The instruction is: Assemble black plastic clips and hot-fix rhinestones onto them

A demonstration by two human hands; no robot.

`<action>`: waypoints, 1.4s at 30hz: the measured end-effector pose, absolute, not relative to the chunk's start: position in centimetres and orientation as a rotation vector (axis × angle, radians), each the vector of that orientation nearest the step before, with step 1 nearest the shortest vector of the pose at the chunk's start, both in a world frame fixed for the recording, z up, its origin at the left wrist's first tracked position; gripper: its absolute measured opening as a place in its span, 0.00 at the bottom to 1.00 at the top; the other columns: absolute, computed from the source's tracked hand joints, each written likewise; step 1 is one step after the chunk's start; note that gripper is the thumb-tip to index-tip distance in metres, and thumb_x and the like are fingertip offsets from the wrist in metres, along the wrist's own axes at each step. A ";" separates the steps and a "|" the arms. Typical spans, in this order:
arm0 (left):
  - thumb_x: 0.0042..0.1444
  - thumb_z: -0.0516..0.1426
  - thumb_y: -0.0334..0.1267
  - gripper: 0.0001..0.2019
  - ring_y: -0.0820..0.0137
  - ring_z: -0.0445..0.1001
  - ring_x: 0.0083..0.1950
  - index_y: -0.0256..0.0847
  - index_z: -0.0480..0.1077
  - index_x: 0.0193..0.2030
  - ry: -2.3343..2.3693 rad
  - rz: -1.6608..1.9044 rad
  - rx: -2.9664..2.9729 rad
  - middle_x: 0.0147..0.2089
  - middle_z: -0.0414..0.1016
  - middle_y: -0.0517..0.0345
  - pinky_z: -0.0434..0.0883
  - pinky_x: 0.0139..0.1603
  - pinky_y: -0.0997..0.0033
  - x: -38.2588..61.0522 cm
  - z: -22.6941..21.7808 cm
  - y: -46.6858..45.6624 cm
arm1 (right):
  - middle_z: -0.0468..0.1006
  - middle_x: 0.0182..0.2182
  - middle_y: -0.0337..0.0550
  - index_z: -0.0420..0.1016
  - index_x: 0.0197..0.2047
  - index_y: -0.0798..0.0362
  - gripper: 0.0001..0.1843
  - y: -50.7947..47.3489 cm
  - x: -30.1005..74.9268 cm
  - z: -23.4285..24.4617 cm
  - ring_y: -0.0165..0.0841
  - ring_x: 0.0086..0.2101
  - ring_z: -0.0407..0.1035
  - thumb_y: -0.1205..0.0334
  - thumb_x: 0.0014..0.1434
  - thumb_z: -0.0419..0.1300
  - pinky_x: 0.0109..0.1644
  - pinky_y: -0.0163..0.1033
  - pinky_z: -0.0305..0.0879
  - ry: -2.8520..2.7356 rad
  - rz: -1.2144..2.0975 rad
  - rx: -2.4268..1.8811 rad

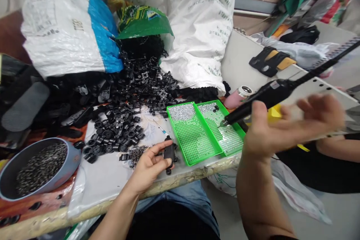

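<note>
My left hand (152, 163) pinches a small black plastic part (168, 152) between thumb and fingers near the table's front edge. On the right, my right hand (292, 125) is raised and somewhat blurred, its fingers stretched out and apart. Just behind its thumb hangs a black electric screwdriver (260, 99) on a coiled cord, slanting down toward the trays; whether the thumb touches it I cannot tell. Two green trays (184, 153) with perforated bottoms lie below the tool, holding small silvery screws (182, 111) at their far ends. A thin screwdriver with a blue section (164, 131) lies beyond my left hand.
Black plastic parts (118, 129) lie heaped across the table, spilling from a green sack (143, 22). At left stands a blue bowl (71, 157) of small metal pieces. White sacks (202, 26), a pink flask (234, 99) and another person's arm (334, 150) are also around.
</note>
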State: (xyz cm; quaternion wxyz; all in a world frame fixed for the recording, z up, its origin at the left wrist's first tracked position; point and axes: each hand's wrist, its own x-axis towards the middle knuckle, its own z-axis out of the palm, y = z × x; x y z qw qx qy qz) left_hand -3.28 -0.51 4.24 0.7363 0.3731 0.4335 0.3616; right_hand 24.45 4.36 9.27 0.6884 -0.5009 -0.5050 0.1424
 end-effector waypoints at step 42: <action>0.53 0.65 0.38 0.16 0.75 0.69 0.26 0.41 0.78 0.49 1.254 0.854 1.317 0.43 0.74 0.55 0.65 0.27 0.73 0.4 -0.7 -1.2 | 0.66 0.20 0.27 0.66 0.42 0.47 0.18 2.6 12.6 4.6 0.26 0.18 0.63 0.49 0.56 0.68 0.24 0.35 0.67 -1.076 1.143 -0.912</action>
